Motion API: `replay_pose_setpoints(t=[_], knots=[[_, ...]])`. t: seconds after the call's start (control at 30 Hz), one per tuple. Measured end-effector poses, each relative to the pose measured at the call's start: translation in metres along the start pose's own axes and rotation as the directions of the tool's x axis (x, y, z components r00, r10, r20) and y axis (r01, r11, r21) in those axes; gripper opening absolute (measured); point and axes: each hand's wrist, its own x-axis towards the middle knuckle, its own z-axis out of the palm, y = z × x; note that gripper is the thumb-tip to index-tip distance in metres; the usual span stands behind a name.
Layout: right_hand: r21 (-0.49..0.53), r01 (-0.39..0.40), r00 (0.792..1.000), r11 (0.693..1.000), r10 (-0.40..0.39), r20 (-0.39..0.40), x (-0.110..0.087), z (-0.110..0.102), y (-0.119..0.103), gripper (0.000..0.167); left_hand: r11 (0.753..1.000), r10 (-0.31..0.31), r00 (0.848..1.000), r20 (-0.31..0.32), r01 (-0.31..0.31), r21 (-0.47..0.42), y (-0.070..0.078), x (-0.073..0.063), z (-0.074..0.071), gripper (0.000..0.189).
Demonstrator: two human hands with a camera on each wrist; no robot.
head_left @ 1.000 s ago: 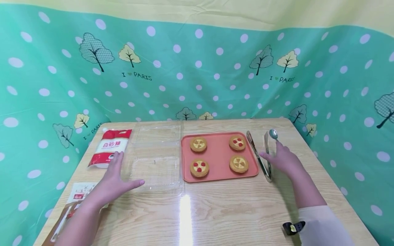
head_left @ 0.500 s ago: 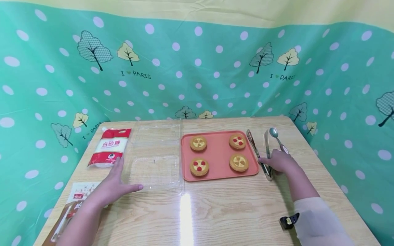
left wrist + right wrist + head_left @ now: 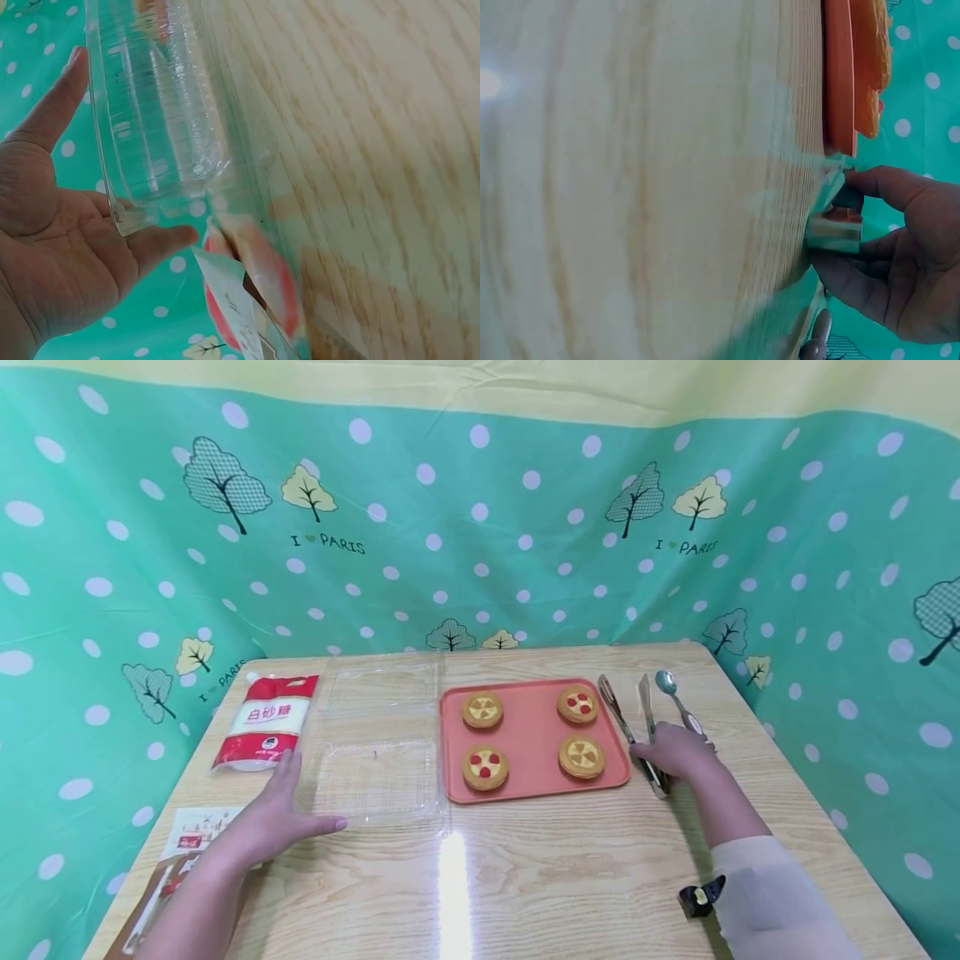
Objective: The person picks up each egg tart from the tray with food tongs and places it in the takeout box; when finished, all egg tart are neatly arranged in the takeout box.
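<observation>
Right hand: the right hand (image 3: 678, 750) pinches the metal tongs (image 3: 621, 717) between thumb and fingers, just beyond the right edge of the pink tray (image 3: 532, 735).
Left hand: the left hand (image 3: 277, 814) is spread, thumb held well away from the fingers, gripping nothing, near the clear container (image 3: 378, 781).
Seen only at the right wrist: the tongs' closer end sits between thumb and fingertips; the tray's raised rim and the rough pastry sides show from low down.
Seen only at the left wrist: the palm, and the container's ribbed side wall. The head view gives the whole layout instead.
Tarts: four tarts (image 3: 581, 757) on the tray, two with red pieces, two with tan wedges.
Utensils: one pair of tongs, one spoon (image 3: 693, 723) to their right.
Container: one, in two halves, one beyond the other on the wooden table (image 3: 540, 877).
Packages: two, a red-and-white bag (image 3: 266, 718) and a brown-and-white packet (image 3: 197, 828) partly under the left forearm.
Writing: 白砂糖 on the bag; "I PARIS", a heart after the I, three times on the green dotted curtain (image 3: 480, 568). The packet's small print I can't make out.
</observation>
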Motion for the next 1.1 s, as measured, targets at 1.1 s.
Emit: replay_pose_setpoints(t=[1.1], knots=[[-0.024, 0.185, 0.965, 0.982, -0.186, -0.186, -0.07, -0.064, 0.003, 0.092, 1.0, -0.021, 1.0, 0.001, 0.021, 0.004, 0.001, 0.0, 0.002, 0.14]])
